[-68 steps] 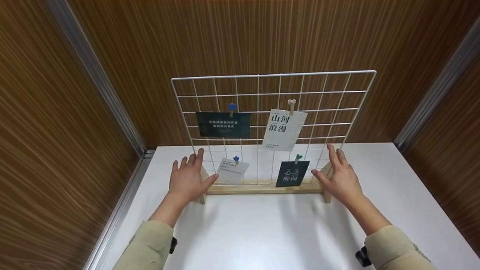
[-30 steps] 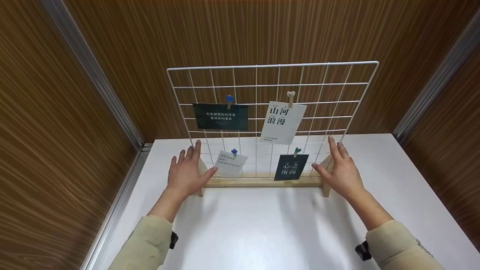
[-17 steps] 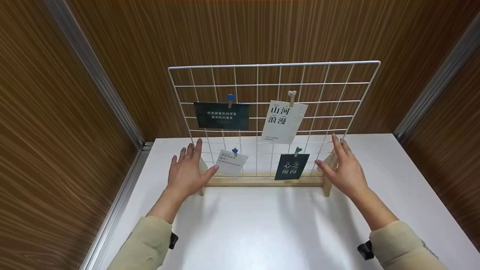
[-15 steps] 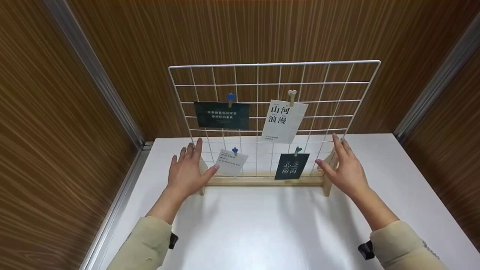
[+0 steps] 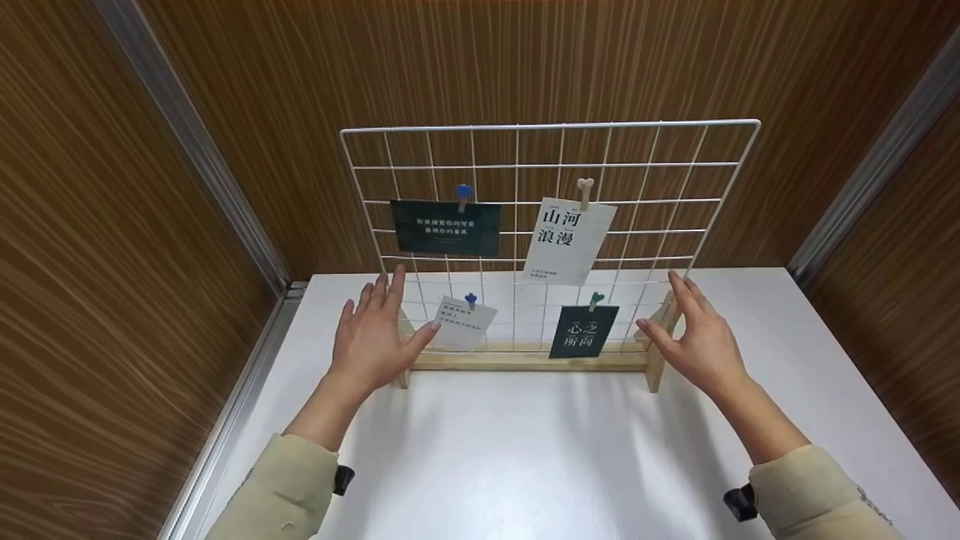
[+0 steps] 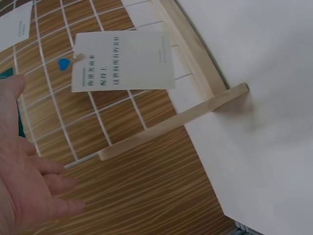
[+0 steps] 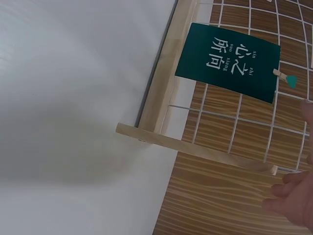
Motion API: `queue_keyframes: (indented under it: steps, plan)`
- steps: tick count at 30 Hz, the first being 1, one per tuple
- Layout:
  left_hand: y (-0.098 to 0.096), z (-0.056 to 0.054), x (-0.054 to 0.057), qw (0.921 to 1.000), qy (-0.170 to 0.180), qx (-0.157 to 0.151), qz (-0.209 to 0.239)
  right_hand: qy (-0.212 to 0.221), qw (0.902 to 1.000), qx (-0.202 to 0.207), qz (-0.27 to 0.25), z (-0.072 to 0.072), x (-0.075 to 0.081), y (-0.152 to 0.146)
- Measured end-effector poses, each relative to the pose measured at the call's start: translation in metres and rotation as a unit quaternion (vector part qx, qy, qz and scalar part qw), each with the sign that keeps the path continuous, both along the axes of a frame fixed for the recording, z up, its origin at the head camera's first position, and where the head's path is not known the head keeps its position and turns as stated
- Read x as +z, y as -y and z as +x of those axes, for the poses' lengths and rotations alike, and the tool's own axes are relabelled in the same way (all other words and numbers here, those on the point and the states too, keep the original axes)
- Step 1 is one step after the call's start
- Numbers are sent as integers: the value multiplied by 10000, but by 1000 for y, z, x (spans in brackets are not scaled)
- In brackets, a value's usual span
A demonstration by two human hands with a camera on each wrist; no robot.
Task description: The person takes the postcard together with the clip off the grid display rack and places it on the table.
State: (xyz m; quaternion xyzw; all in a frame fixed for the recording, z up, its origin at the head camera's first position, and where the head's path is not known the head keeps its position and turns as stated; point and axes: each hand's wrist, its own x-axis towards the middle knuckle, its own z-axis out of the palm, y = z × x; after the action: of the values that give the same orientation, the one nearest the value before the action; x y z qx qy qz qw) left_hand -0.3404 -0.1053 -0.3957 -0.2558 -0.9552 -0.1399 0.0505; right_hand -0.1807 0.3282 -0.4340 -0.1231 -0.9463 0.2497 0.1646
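"What stands on the table (image 5: 480, 457)?"

"We see a white wire grid (image 5: 516, 202) in a wooden stand (image 5: 525, 362). 4 cards (image 5: 445, 229) hang on it, each under 1 clip (image 5: 586, 184): dark at upper left and lower right, white in the other 2 spots."

"And our hands?"

"Our left hand (image 5: 370, 341) is at the grid's lower left edge, our right hand (image 5: 697, 337) at its lower right. Each is spread, fingers straight, thumb apart. We cannot tell whether they touch the grid."
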Motion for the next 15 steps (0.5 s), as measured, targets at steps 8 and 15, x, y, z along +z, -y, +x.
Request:
queue_keyframes:
  steps: [8,15]
  plan:
    - [0,6,32,9965,-223,-241,770,-520,9984,9,205,11,24,9]
    - [6,-1,53,9864,-342,-392,1561,-1267,9907,103,480,14,48,23]
